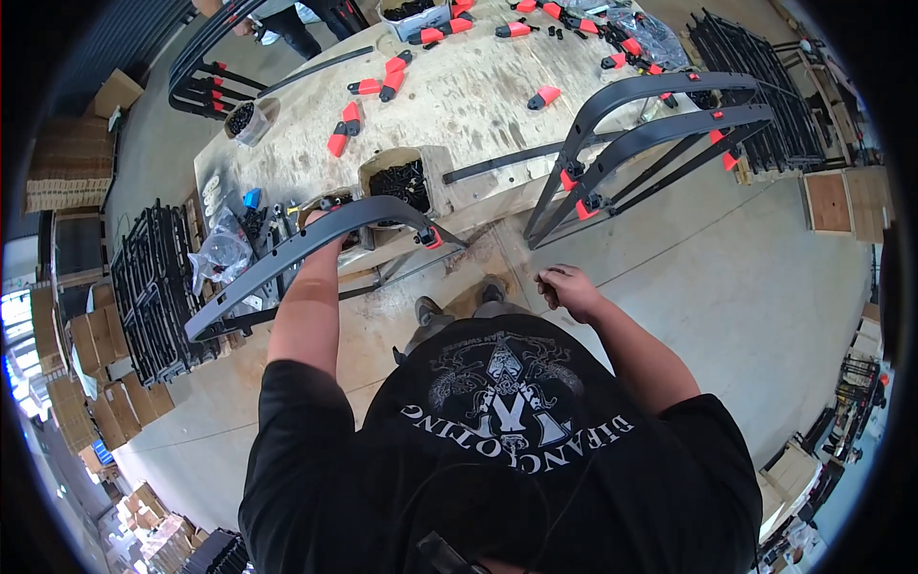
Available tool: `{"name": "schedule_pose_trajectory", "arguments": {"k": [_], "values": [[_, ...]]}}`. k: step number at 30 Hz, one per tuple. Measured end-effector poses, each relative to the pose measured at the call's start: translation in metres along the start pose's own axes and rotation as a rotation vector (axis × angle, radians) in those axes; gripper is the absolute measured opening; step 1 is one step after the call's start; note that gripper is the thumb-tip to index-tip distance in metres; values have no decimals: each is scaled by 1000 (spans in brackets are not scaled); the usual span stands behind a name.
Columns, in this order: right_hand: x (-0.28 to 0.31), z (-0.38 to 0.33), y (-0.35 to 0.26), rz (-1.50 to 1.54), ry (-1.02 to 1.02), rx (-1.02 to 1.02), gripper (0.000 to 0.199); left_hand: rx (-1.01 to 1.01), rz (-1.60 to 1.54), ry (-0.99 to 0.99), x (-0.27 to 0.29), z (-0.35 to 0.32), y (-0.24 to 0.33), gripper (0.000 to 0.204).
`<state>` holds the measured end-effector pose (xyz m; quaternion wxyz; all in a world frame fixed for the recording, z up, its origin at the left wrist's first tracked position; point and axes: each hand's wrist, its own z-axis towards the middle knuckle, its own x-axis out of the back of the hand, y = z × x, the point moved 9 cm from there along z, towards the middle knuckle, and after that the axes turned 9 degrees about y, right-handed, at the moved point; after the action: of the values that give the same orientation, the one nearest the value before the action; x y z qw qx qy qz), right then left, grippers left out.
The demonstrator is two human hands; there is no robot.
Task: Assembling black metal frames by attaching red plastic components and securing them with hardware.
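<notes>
A curved black metal frame (316,243) with a red plastic piece (432,237) near its right end leans at the bench's near edge. My left forearm passes beneath its bar, and my left hand (335,216) reaches into a small box beside an open box of black hardware (400,184). The bar and the box hide most of its fingers. My right hand (568,290) hangs over the floor, right of my feet, with its fingers curled closed; anything inside them is too small to make out.
On the wooden bench (459,105) lie several red-and-black plastic pieces (543,98), a white tub of black parts (246,124) and a clear plastic bag (222,251). Two joined black frames (660,110) stand at the right. Stacked black racks (158,297) flank the bench. A person (287,29) stands beyond it.
</notes>
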<state>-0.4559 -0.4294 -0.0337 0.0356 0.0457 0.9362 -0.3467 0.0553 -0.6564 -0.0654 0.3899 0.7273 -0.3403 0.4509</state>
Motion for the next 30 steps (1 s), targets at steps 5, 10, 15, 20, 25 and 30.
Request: {"name": "schedule_pose_trajectory", "arguments": {"k": [5,10,15,20,25,30], "values": [[-23,11,10,41,-21,11,22,211,-897,-195,27,-58,-2,30],[-93,14,2,-34,-57,103,21,178,-1216,-423,73,-110,13,23],[-204,-10,-40,-69,-171,261,28,-141,-971,-426,99,-194,32,26],[-364,-27,-26,215,-426,51,33,-450,-624,-332,126,-249,12,29],[-482,-39,19,437,-582,-119,32,-562,-629,-436,166,-241,-87,35],[-550,-57,47,272,-611,-156,34,-776,-423,-174,212,-234,-168,39]]}}
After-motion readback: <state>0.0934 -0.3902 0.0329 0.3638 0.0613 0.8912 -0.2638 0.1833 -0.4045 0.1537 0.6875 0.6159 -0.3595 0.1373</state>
